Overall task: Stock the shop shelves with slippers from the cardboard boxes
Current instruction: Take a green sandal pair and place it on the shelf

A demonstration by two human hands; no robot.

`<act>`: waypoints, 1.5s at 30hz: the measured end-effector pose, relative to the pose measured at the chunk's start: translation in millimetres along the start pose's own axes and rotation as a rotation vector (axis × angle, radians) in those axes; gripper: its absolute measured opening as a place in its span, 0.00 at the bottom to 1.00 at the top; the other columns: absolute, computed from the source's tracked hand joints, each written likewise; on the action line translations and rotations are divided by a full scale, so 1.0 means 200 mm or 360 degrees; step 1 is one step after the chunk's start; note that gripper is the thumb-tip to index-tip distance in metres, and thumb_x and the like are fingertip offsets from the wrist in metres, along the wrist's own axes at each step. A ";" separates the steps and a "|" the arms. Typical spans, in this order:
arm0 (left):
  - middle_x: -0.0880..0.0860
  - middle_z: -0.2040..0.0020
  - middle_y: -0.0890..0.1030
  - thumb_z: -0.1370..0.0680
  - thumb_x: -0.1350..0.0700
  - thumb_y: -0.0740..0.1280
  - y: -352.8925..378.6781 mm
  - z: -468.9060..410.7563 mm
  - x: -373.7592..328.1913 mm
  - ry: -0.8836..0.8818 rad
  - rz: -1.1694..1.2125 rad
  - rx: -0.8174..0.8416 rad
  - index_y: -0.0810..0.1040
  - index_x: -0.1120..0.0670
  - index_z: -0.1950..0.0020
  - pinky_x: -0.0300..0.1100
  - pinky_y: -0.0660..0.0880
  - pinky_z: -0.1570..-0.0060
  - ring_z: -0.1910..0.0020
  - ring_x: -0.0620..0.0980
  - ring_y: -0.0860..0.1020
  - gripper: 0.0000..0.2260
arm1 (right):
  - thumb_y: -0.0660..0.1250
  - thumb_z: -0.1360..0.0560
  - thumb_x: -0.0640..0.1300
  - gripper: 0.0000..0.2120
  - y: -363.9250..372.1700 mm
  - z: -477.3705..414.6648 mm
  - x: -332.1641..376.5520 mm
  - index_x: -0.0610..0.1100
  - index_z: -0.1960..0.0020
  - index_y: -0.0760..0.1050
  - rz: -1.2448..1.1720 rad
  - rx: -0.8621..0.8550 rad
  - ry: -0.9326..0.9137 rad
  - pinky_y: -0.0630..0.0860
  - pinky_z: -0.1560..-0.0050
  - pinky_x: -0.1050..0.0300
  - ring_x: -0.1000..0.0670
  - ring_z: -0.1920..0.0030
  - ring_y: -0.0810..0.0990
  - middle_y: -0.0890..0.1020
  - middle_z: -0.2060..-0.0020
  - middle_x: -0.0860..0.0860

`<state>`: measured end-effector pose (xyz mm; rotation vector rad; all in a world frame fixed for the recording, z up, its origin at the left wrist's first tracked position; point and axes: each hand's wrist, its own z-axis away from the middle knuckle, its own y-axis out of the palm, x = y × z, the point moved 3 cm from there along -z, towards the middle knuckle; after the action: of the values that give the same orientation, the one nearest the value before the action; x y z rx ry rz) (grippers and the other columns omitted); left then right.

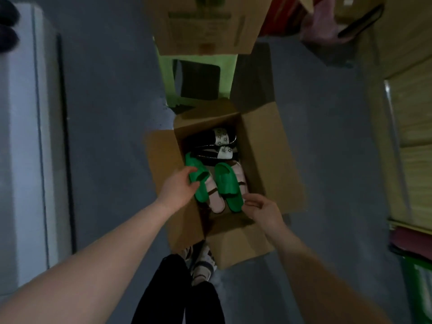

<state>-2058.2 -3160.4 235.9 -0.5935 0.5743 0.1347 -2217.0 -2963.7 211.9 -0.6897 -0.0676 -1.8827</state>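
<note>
Open box point(268, 160) on the floor. At its left wall, left hand point(180, 188) grips a green slipper point(198, 181). At the near edge, right hand point(259, 206) is curled by the second green slipper point(228, 183)'s heel; can't tell if it's gripping. Pink slippers point(217, 202) underneath, black pair point(203, 137) at the far end.

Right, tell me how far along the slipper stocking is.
Done: the cardboard box is open. In hand: the left hand grips one green slipper; the right hand is at the other green slipper, grip unclear. Left: pink slippers and black slippers lie in the box.
</note>
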 end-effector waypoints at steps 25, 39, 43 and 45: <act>0.65 0.22 0.51 0.22 0.44 0.63 0.80 -1.40 0.66 -0.0034 -0.1521 0.0289 0.50 0.55 0.21 0.59 0.50 0.25 0.23 0.64 0.51 0.36 | 0.69 0.24 0.45 0.25 0.42 -1.55 -0.48 0.41 0.30 0.69 0.0674 -0.0247 -0.0183 0.74 0.40 0.49 0.40 0.38 0.76 0.76 0.38 0.40; 0.65 0.28 0.61 0.39 0.23 0.66 0.80 -1.30 0.61 -0.0141 -0.1711 0.0363 0.52 0.56 0.23 0.64 0.46 0.27 0.28 0.65 0.60 0.56 | 0.69 0.26 0.48 0.20 0.42 -1.46 -0.48 0.40 0.38 0.73 0.0884 -0.0298 -0.0287 0.67 0.57 0.57 0.40 0.51 0.78 0.79 0.52 0.39; 0.64 0.27 0.57 0.40 0.26 0.70 0.78 -1.10 0.51 -0.0120 -0.1525 0.0404 0.46 0.56 0.21 0.64 0.50 0.27 0.28 0.68 0.59 0.60 | 0.67 0.24 0.43 0.10 0.33 -1.26 -0.46 0.40 0.45 0.75 0.0868 -0.0344 -0.0272 0.68 0.59 0.57 0.40 0.53 0.78 0.79 0.55 0.40; 0.63 0.27 0.56 0.40 0.28 0.73 0.74 -1.00 0.45 -0.0135 -0.1382 0.0430 0.45 0.56 0.21 0.63 0.52 0.27 0.28 0.69 0.58 0.61 | 0.67 0.23 0.44 0.11 0.28 -1.14 -0.42 0.40 0.44 0.76 0.0805 -0.0342 -0.0270 0.69 0.57 0.57 0.40 0.51 0.79 0.80 0.52 0.41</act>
<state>-2118.8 -3154.1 -21.6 -0.5254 0.2084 -0.7233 -2245.3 -2998.4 -33.0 -0.9164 0.1887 -1.3548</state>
